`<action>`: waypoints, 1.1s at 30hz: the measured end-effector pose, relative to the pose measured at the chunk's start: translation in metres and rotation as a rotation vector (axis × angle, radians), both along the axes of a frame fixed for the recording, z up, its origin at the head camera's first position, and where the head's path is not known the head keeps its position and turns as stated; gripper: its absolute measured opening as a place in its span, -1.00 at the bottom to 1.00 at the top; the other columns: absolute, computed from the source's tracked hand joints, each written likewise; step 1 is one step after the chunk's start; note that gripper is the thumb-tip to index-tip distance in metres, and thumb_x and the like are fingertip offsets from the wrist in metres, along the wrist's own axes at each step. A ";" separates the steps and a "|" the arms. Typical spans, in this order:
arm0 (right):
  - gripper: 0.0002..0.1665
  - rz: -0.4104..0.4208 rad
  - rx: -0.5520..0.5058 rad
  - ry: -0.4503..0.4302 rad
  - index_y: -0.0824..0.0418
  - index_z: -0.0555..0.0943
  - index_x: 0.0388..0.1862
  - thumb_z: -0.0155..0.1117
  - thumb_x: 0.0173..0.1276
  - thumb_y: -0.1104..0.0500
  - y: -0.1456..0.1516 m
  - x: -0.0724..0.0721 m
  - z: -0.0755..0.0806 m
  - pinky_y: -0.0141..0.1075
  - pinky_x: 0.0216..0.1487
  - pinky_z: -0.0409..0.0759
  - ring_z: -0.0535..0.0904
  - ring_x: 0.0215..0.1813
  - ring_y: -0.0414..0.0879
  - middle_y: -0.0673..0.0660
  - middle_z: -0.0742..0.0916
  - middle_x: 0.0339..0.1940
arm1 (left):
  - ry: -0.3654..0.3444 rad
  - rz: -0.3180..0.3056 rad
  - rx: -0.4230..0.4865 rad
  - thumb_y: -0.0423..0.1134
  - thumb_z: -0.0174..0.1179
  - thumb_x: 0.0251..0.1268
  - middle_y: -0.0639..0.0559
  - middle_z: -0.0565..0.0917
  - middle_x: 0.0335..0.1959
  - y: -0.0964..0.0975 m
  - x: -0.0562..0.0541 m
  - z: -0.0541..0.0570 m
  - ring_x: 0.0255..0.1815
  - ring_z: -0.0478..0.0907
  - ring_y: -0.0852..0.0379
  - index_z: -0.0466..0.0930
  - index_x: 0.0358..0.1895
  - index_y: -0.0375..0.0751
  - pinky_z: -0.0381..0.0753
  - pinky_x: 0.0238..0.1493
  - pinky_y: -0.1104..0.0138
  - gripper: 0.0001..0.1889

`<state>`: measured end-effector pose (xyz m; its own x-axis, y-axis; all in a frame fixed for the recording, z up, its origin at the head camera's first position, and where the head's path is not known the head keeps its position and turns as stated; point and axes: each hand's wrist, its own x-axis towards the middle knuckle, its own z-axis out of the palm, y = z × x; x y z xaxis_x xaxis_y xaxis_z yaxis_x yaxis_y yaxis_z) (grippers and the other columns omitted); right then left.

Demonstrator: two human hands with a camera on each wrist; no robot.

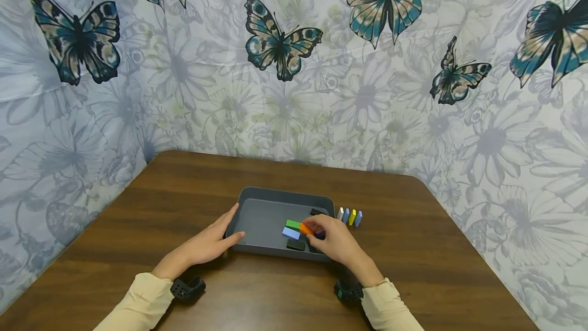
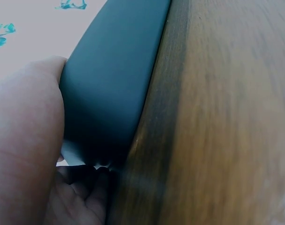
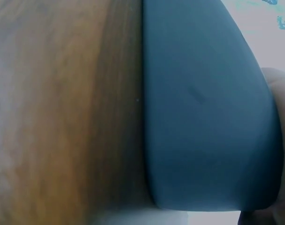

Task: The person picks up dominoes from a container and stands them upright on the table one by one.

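A dark grey tray (image 1: 264, 216) lies on the wooden table. My left hand (image 1: 204, 243) holds its front left corner, with the thumb over the rim and the fingers along the outer side wall. Over the tray's right part, my right hand (image 1: 341, 241) pinches a small orange block (image 1: 305, 229) between thumb and fingers. Just left of it lie a green block (image 1: 293, 224) and a light blue block (image 1: 291, 233). A black block (image 1: 296, 244) lies near the front wall. The right hand hides part of the tray's right end. In both wrist views the tray's outer wall (image 2: 111, 79) (image 3: 208, 108) fills the middle.
Outside the tray's right wall, a white block (image 1: 340, 213), a yellow block (image 1: 352, 217) and two blue ones stand upright in a row. Another black piece (image 1: 316, 212) shows at the tray's back right. Behind the table (image 1: 193, 178) hangs a butterfly-patterned cloth (image 1: 294, 116).
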<state>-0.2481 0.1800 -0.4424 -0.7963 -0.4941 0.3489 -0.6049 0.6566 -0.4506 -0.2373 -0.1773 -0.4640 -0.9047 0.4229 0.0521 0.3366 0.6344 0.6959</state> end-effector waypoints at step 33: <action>-0.61 -0.003 -0.050 -0.029 0.12 0.62 0.09 0.49 0.31 0.28 0.002 0.000 -0.002 -0.32 -0.04 0.71 0.71 -0.11 -0.19 -0.02 0.75 -0.08 | -0.001 -0.003 0.010 0.18 0.01 0.62 -0.21 -0.20 0.72 -0.002 -0.001 -0.002 0.69 -0.15 -0.31 -0.35 0.71 -0.10 0.05 0.53 -0.31 -0.08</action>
<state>-0.2485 0.1820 -0.4449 -0.8082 -0.4738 0.3497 -0.5887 0.6348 -0.5005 -0.2383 -0.1788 -0.4659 -0.9033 0.4255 0.0553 0.3379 0.6260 0.7028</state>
